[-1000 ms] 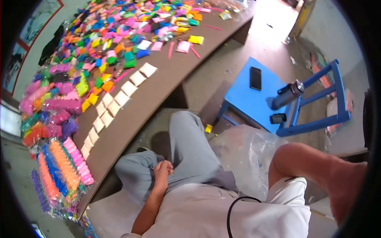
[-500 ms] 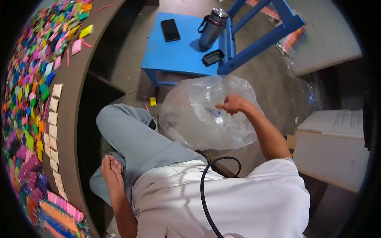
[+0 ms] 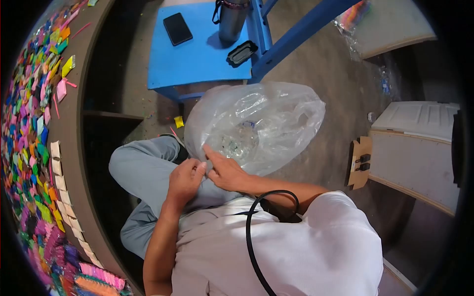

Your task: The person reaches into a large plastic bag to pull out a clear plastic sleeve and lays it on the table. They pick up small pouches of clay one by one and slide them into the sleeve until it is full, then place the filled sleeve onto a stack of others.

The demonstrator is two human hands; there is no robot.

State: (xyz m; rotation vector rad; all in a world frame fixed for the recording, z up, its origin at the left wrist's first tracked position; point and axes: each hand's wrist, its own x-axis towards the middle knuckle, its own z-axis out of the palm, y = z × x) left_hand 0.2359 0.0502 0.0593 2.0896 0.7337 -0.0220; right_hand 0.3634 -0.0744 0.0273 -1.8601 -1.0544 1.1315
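Note:
A large clear plastic bag (image 3: 291, 118) sits on the floor before my lap, its mouth spread and some small bits inside. My right hand (image 3: 226, 171) reaches over the bag's near edge; its index finger is stretched out against the plastic and its thumb stands apart. Close beside it, above my knee, my left hand (image 3: 183, 183) has its fingers curled in with the thumb against them. Whatever it may hold, if anything, is hidden.
A blue chair (image 3: 197, 66) carries a phone (image 3: 177, 28), a flask (image 3: 232, 22) and a black tray (image 3: 242, 53). At left, a brown table edge (image 3: 74, 143) bears many colourful small packets (image 3: 34, 128) and a row of cream packets (image 3: 61, 182). White boxes (image 3: 410, 148) stand right.
My right hand has come back from over the bag towards my lap. My left hand has risen from beside my leg to meet it. The bag's mouth now lies wider, and the view has shifted.

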